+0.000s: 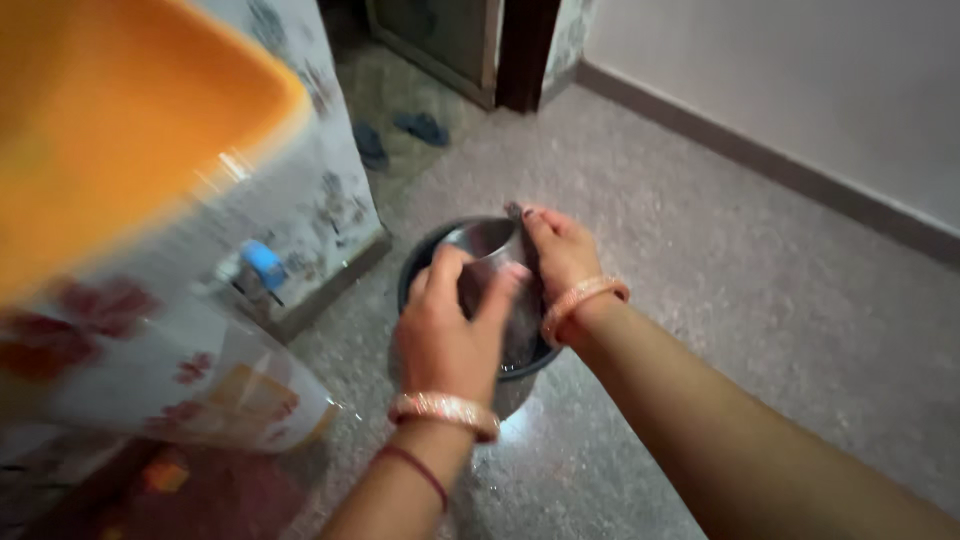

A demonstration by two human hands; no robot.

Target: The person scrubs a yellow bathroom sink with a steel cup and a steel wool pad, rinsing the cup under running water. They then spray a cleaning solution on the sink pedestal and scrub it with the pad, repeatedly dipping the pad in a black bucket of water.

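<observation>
1. steel, shiny and grey: a small steel cup sits between the two hands, held over a larger dark round pot that stands on the speckled stone floor.
2. left hand comes at the cup from the near side; its fingers are curled over the cup's near wall and rim, narrow and closed on it, thumb up beside the rim.
3. right hand holds the far right side of the cup; its fingers pinch the rim at the top, closed on the metal.
4. so the cup lies wedged between both sets of fingers, its open mouth showing above the left hand and just left of the right fingertips, tilted a little.
5. each wrist bears a gold bangle; the left also has a dark red thread below its bangle.
6. to the left stands a white appliance with a flower pattern, blurred, with an orange tub on top of it and a small blue tap low on its front.
7. a clear plastic wrap with red flowers lies at the lower left, near the left forearm.
8. far back by a dark doorway, blue slippers rest on the floor.
</observation>
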